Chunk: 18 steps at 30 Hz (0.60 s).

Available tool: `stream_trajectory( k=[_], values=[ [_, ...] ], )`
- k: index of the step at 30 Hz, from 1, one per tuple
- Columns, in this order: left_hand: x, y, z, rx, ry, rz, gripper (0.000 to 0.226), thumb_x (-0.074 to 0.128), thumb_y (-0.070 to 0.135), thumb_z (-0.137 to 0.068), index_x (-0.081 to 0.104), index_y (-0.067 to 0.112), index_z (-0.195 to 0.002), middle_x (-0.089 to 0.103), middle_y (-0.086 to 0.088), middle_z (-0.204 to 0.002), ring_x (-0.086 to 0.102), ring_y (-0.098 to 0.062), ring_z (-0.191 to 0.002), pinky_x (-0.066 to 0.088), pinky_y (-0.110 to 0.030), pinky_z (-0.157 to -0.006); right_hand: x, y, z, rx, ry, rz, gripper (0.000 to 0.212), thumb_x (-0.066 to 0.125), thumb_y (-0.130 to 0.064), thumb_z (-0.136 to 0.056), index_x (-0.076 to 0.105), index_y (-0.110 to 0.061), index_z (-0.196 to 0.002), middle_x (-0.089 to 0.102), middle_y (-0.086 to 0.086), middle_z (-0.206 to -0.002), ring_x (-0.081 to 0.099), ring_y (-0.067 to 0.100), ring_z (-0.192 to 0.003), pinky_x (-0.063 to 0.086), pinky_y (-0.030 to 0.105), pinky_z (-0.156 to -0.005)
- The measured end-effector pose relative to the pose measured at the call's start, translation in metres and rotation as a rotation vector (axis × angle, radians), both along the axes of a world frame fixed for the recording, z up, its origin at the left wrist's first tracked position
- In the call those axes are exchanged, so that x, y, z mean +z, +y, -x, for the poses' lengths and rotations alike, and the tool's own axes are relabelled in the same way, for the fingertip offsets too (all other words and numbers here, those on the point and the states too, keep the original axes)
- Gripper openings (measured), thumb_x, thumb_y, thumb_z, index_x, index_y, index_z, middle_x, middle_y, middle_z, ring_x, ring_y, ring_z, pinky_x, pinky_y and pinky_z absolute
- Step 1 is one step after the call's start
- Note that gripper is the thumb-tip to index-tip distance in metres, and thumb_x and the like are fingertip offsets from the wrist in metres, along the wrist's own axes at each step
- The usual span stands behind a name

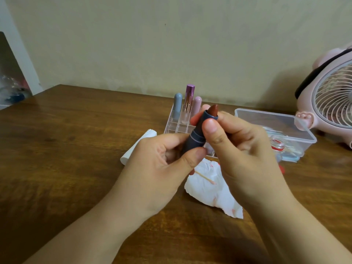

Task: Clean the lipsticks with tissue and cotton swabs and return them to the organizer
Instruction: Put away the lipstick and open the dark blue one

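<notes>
Above the stained tissue [213, 189], my left hand [160, 164] grips the lipstick [198, 136] base; my right hand [238, 141] pinches its collar; I'd twist gently, fingers off the bullet, organizer [177, 124] just behind.

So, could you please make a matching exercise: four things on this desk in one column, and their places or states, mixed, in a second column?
Things:
1. dark blue lipstick
2. cotton swab
3. purple-capped tube
4. clear plastic box

Places or states:
A. stands in the organizer
B. lies on the stained tissue
C. held by the left hand and right hand, uncapped
D. beside the pink fan

Pairs: 1-C, 2-B, 3-A, 4-D
</notes>
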<state>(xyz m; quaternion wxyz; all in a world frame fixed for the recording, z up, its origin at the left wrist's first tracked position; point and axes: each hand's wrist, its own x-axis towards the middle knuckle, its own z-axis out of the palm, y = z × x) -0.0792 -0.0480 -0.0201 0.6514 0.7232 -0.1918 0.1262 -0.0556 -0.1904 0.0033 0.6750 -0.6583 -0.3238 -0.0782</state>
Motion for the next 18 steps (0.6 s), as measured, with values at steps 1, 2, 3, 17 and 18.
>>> stream_trajectory(
  k=[1, 2, 3, 17, 18],
  values=[
    [-0.001, 0.000, 0.001, 0.056, -0.034, -0.043, 0.024, 0.067, 0.045, -0.074, 0.068, 0.041, -0.098, 0.070, 0.013, -0.074, 0.064, -0.005, -0.067, 0.050, -0.020, -0.061, -0.001, 0.001, 0.000, -0.023, -0.022, 0.013, 0.019, 0.053, -0.019, -0.088, 0.067, -0.010, -0.097, 0.066, 0.015, -0.088, 0.066, 0.012, -0.069, 0.053, 0.018, -0.060],
    [-0.002, 0.000, 0.003, 0.112, -0.069, -0.094, 0.025, 0.064, 0.048, -0.074, 0.066, 0.042, -0.098, 0.070, 0.012, -0.074, 0.065, -0.008, -0.068, 0.053, -0.024, -0.060, -0.002, 0.002, 0.000, -0.046, -0.038, 0.025, 0.017, 0.056, -0.020, -0.089, 0.067, -0.012, -0.098, 0.066, 0.015, -0.091, 0.067, 0.012, -0.074, 0.054, 0.018, -0.063],
    [-0.004, 0.000, 0.004, 0.174, -0.109, -0.150, 0.024, 0.061, 0.051, -0.075, 0.066, 0.042, -0.097, 0.069, 0.011, -0.073, 0.066, -0.011, -0.070, 0.055, -0.028, -0.061, -0.003, 0.002, 0.000, -0.073, -0.053, 0.040, 0.015, 0.059, -0.023, -0.089, 0.068, -0.016, -0.098, 0.067, 0.014, -0.092, 0.067, 0.015, -0.080, 0.055, 0.020, -0.069],
    [0.005, 0.001, -0.004, -0.320, 0.461, 0.303, 0.044, 0.049, 0.049, -0.082, 0.070, 0.011, -0.093, 0.065, -0.009, -0.074, 0.062, -0.020, -0.064, 0.050, -0.026, -0.059, 0.000, -0.003, -0.006, 0.082, 0.179, -0.001, 0.030, 0.054, -0.035, -0.086, 0.066, -0.009, -0.094, 0.060, 0.004, -0.059, 0.052, 0.019, -0.046, 0.048, 0.025, -0.049],
    [0.005, 0.001, -0.004, -0.340, 0.468, 0.327, 0.043, 0.050, 0.046, -0.082, 0.068, 0.009, -0.094, 0.064, -0.009, -0.072, 0.060, -0.018, -0.062, 0.049, -0.024, -0.058, 0.000, -0.003, -0.006, 0.078, 0.177, 0.000, 0.029, 0.055, -0.035, -0.087, 0.066, -0.009, -0.093, 0.060, 0.005, -0.058, 0.053, 0.018, -0.044, 0.049, 0.025, -0.049]
  ],
)
